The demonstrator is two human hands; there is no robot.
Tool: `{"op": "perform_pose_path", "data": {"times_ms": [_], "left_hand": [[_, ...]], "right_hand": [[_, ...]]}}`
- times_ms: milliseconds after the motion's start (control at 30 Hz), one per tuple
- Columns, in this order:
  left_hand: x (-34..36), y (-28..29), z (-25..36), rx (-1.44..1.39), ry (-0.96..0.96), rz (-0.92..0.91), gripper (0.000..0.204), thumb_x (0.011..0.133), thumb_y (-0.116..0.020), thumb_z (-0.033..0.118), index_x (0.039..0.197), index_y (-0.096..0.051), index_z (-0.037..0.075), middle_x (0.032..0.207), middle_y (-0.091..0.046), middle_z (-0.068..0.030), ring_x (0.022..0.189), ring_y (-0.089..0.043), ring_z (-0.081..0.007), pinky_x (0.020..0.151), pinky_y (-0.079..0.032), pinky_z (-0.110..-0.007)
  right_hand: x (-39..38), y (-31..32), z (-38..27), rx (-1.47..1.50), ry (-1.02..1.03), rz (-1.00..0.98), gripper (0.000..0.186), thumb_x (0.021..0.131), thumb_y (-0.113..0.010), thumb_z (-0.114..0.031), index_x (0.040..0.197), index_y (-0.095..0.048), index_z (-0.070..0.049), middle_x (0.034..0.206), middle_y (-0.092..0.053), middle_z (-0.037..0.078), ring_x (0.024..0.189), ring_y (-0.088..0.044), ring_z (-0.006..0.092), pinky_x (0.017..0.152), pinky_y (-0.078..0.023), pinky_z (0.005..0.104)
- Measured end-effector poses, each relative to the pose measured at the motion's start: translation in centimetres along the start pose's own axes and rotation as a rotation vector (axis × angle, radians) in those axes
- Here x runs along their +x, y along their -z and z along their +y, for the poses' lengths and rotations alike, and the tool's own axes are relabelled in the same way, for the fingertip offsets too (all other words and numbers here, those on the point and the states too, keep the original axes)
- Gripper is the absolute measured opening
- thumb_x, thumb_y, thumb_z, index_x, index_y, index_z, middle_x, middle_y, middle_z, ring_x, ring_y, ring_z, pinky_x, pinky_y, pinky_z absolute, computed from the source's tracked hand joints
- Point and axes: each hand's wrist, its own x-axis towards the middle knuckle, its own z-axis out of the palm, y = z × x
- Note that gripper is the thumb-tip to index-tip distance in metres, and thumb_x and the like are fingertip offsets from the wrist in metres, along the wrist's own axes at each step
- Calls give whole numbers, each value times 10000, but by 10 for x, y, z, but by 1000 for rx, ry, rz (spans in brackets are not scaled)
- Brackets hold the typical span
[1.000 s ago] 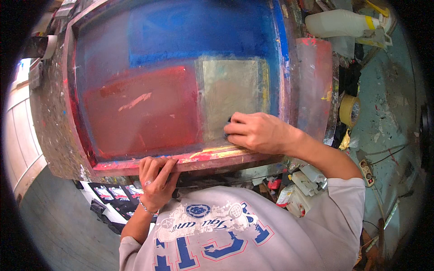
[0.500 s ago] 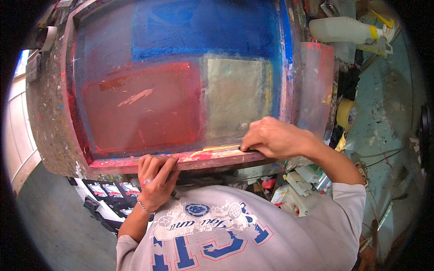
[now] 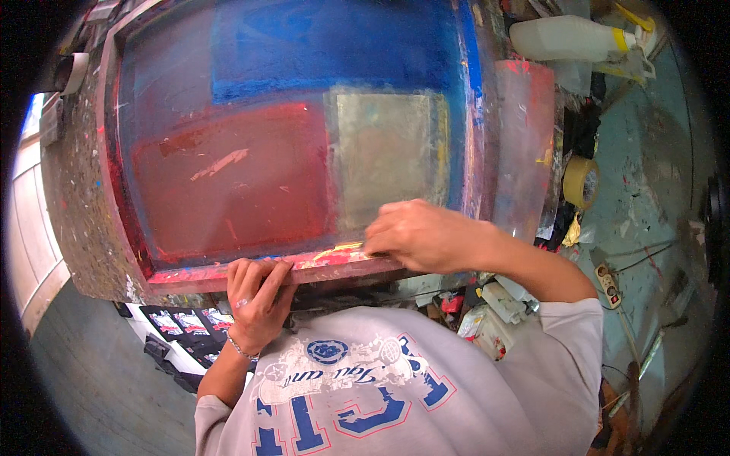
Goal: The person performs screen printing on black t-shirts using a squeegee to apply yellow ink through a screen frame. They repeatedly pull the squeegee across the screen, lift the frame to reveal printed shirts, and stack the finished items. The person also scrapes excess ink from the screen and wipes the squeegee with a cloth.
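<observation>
A large screen printing frame [image 3: 112,152] lies flat on the paint-stained table, its mesh covered with blue, dark red and yellowish-grey patches [image 3: 236,178]. My left hand [image 3: 257,292] hooks its fingers over the paint-smeared near rail, left of the middle. Further right, my right hand [image 3: 418,237] presses down on the same rail by the lower edge of the yellowish patch. Its fingers are closed in a pinch; what they hold, if anything, is hidden beneath them. Yellow and red paint [image 3: 334,254] streaks the rail between my hands.
Right of the frame lie a red-tinted translucent sheet [image 3: 525,137], a roll of tape [image 3: 581,182] and a white spray bottle [image 3: 566,38]. Printed black pieces [image 3: 194,323] lie below the table's left part. A power strip [image 3: 607,285] and cables are on the floor at right.
My right hand has slid left along the near rail, closer to my left hand. My left hand keeps its hold on the rail. The whole view has shifted slightly.
</observation>
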Motion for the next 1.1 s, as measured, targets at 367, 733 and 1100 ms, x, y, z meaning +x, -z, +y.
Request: {"op": "perform_pose_path", "data": {"times_ms": [367, 733, 1100], "left_hand": [[-2, 1, -1, 0, -37, 39, 394, 681, -841, -8, 1057, -735, 38, 915, -659, -80, 826, -591, -263, 790, -448, -413], [-4, -1, 0, 11, -56, 79, 370, 674, -829, -4, 1025, -721, 40, 892, -632, -77, 830, -588, -273, 778, -450, -408], [-4, 1, 1, -19, -102, 116, 402, 659, -810, -4, 1042, -703, 54, 912, -621, -68, 842, -574, -270, 769, -440, -404]], "right_hand": [[-51, 49, 3, -119, -265, -48, 234, 744, -693, 41, 963, -757, -13, 947, -730, 123, 929, -686, 328, 845, -545, 410], [-32, 16, -3, -67, -226, 562, 222, 872, -732, -18, 1094, -749, -18, 1212, -675, 144, 1070, -682, 292, 850, -557, 332], [-42, -5, 8, -600, -274, 421, 156, 882, -604, -52, 1029, -659, -47, 1079, -611, 131, 991, -649, 341, 821, -568, 465]]}}
